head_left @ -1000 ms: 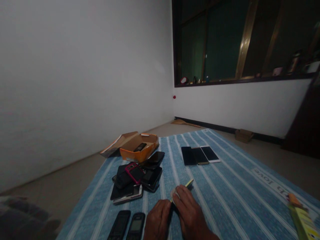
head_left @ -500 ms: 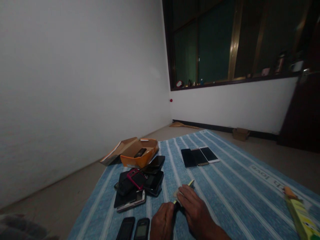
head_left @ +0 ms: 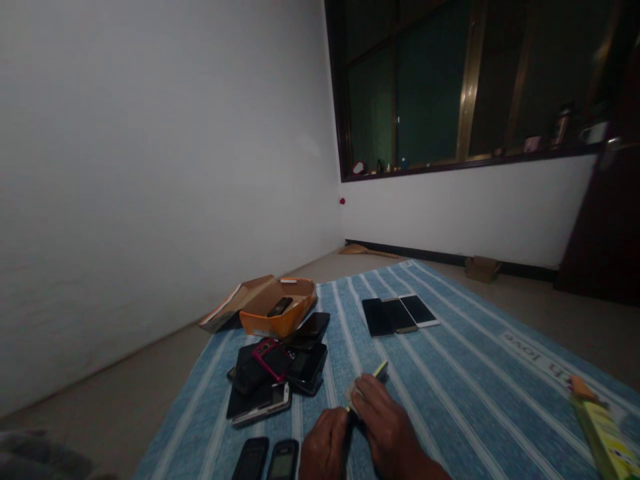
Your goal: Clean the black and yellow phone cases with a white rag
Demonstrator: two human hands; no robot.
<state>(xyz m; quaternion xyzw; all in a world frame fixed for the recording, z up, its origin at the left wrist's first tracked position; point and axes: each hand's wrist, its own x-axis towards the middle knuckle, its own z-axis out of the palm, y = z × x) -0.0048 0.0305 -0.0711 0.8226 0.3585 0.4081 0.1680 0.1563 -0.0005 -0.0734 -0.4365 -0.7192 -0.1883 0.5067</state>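
A: Head view, one frame, logged as seen. Both hands met low in the frame over the blue striped mat (head_left: 450,373). The left hand (head_left: 324,448) was curled shut around a small dark item (head_left: 353,420), barely visible between the two hands. The right hand (head_left: 387,427) pinched a thin yellow-green tool (head_left: 380,369), its tip pointing away from the person, with a pale scrap (head_left: 351,392) at the fingertips.

B: How far along did the work look?

A: Judged midway at most. Three smartphones (head_left: 399,313) lay side by side in a neat row farther up the mat. A loose pile of phones (head_left: 277,370) sat to the left of the hands, unsorted, a pink one on top. Two keypad phones (head_left: 267,459) lay just beside the left hand. An open orange box (head_left: 277,310) beyond the pile held one more handset (head_left: 279,307). So the row read as handled and the pile as pending; that is my inference.

B: What could not be made out?

A: The dark item's identity: the hands covered most of it. Whether the tool touched it, unknown. Lighting was dim. The keypad phones were cut by the bottom edge, and a yellow-green carton (head_left: 603,433) by the right corner. Printed words on the mat were only partly legible.
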